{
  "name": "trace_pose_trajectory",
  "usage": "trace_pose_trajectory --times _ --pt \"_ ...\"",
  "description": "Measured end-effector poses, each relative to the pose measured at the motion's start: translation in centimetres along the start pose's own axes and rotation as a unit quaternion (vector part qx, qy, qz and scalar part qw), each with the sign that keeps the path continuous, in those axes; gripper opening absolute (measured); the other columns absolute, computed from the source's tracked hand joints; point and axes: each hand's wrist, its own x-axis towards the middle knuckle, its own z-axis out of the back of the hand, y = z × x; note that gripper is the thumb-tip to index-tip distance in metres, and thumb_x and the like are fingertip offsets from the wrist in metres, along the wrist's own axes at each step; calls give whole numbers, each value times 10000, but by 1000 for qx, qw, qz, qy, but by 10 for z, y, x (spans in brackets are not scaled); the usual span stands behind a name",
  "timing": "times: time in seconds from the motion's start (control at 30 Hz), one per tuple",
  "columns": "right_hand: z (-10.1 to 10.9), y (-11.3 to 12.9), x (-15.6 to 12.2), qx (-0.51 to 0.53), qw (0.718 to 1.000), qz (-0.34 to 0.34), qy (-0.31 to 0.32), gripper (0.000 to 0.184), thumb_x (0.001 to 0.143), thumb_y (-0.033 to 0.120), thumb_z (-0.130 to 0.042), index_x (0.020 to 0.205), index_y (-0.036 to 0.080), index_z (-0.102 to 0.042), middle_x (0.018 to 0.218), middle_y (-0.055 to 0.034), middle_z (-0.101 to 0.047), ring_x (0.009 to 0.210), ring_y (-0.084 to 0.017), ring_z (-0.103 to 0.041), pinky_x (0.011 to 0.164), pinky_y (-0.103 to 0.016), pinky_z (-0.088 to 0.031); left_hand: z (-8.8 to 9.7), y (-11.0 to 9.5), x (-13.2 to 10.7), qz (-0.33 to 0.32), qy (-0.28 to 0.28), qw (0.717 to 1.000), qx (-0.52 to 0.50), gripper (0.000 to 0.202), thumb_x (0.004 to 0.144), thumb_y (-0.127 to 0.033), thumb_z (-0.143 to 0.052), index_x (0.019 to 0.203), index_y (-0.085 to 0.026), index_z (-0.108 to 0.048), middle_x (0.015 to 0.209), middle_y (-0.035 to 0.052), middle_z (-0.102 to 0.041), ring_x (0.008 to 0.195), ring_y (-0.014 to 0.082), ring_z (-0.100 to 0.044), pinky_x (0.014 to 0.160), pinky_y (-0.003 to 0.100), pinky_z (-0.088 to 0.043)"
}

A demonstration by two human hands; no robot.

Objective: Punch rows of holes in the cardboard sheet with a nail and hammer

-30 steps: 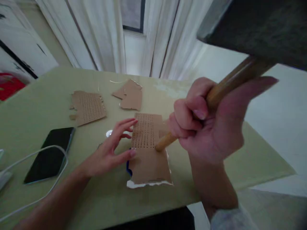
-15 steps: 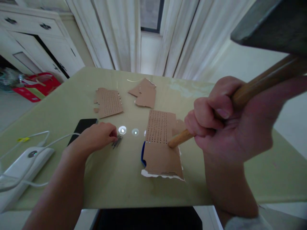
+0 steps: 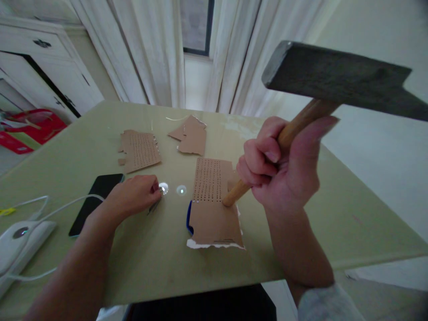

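Left hand: The left hand (image 3: 133, 196) lies low on the counter (image 3: 160, 263), left of centre. Its fingers are curled with the tips pressed together, pinching at the nails (image 3: 154, 206), a small dark loose cluster near the phone (image 3: 95, 200).
Right hand: The right hand (image 3: 284, 174) is raised over the counter's right half, fingers wrapped tight round the wooden handle of the hammer (image 3: 331, 80). The head is high and tilted, and the handle's butt is over the cardboard sheet (image 3: 212, 209).
Cardboard sheet: It lies flat by the near edge, with rows of small holes across its far half. A blue thing (image 3: 189, 218) shows under its left edge.
Doing it well: Judging by the loose cluster, one nail is best pinched by its shank with the fingertips alone. The hammer should be held steady and well clear of the left hand.
Containers: None stands open on the counter. A red box (image 3: 30, 129) sits beyond the far left edge, its contents too blurred to tell.
Elsewhere: Two cardboard pieces (image 3: 140, 149) lie on the far side, and a white power strip (image 3: 20, 236) with a cable lies at the near left.
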Motion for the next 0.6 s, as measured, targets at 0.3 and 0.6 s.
trace_pose_trajectory --times 0.3,0.6 --pt "1 -5 -1 73 997 6 35 613 945 810 -609 699 275 -437 544 97 -197 431 -111 -74 355 -288 -70 -7 -68 -24 -233 -179 807 -513 285 944 -333 -780 1213 -239 -770 927 46 -794 840 175 -740 788 290 -587" --pt "-2 -2 -4 35 999 -37 3 694 806 920 -667 697 282 -415 544 89 -233 434 -120 -131 370 -303 -119 -33 -78 -21 -180 -113 839 -501 257 909 -437 -824 958 -188 -785 813 59 -782 676 152 -663 598 254 -529"
